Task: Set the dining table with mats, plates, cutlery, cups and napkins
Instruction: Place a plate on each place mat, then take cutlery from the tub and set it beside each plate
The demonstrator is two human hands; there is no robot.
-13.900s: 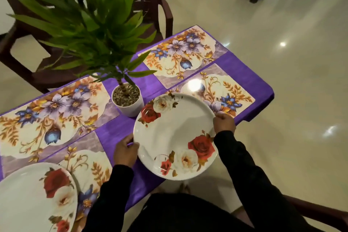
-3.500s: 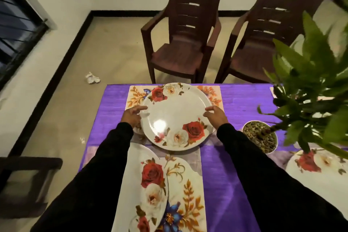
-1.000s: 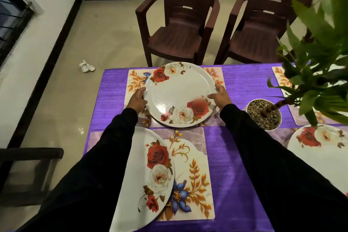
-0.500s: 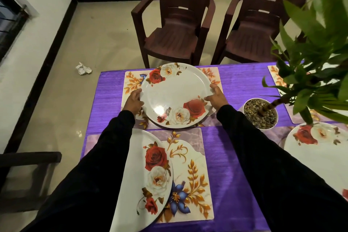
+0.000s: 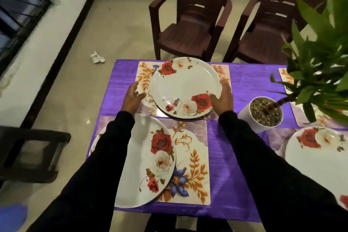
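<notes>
Far plate [image 5: 185, 86] flat on the far floral mat [image 5: 145, 79], across the purple-clothed bench [image 5: 250, 81]. Right hand [image 5: 223, 98] gripping its right rim, fingers curled. Left hand [image 5: 133, 96] just beside it, fingers loose, holding nothing.

Two brown chairs [image 5: 190, 24], potted plant [image 5: 267, 113], crumpled paper [image 5: 97, 58].

My table [image 5: 243, 79] wears a purple cloth. Directly on it lie flowered mats: one at twelve o'clock [image 5: 145, 77] under a rose plate, one at six o'clock [image 5: 194, 165] partly under another plate, and two more at three o'clock [image 5: 297, 118]. A white plant pot [image 5: 252, 118] stands on the cloth at two o'clock.
</notes>
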